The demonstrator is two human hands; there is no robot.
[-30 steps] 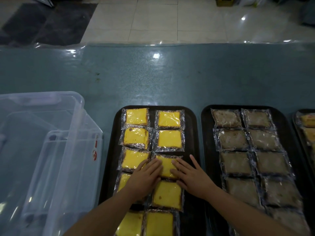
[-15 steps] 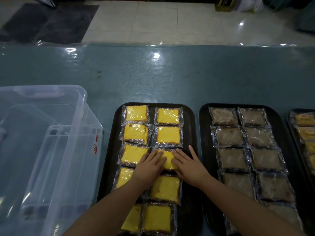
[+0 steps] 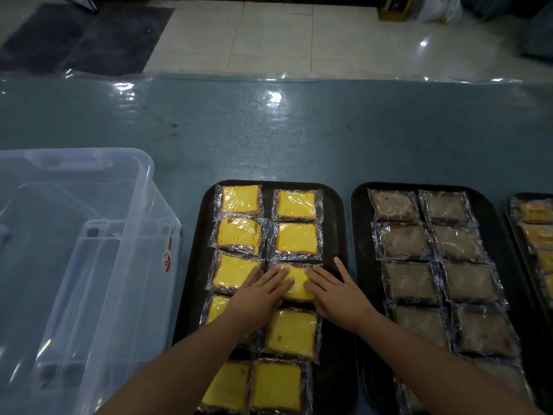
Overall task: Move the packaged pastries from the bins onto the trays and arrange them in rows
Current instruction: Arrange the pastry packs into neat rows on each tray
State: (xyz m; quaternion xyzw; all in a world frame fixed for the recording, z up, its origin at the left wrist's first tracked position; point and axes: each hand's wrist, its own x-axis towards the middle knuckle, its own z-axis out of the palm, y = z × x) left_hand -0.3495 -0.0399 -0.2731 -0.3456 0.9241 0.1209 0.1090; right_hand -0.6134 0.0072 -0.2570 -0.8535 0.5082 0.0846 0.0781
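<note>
From your head camera, take the black tray (image 3: 191, 283) in front of you as the landmark. Yellow packaged pastries lie on it in two columns. Your left hand (image 3: 257, 298) and right hand (image 3: 336, 292) both lie flat on the third pastry (image 3: 294, 284) of the tray's right column, fingers straight and pressing down on its wrapper, with nothing curled or pinched. The left fingertips (image 3: 281, 280) and the right fingertips (image 3: 312, 280) nearly meet over its middle, and your right thumb (image 3: 339, 263) points away toward the tray's right rim. Your left palm also covers part of the fourth pastry (image 3: 217, 308) in the left column.

Toward the far end of this tray sit four yellow pastries in neat pairs; just behind your hands lies another yellow pastry (image 3: 291, 330), and two more lie at the near edge.

Left of the tray stands a clear plastic bin (image 3: 89, 265); something translucent seems to sit inside it, but the glare makes that hard to tell. Right of the tray lies a second black tray (image 3: 360, 265) holding brown packaged pastries (image 3: 405, 283) in two columns. Further right, a third tray (image 3: 508, 205) is cut off by the frame, with orange packaged pastries (image 3: 535, 209) on it. All of these rest on a blue-green table (image 3: 299, 130) under a glossy plastic sheet
</note>
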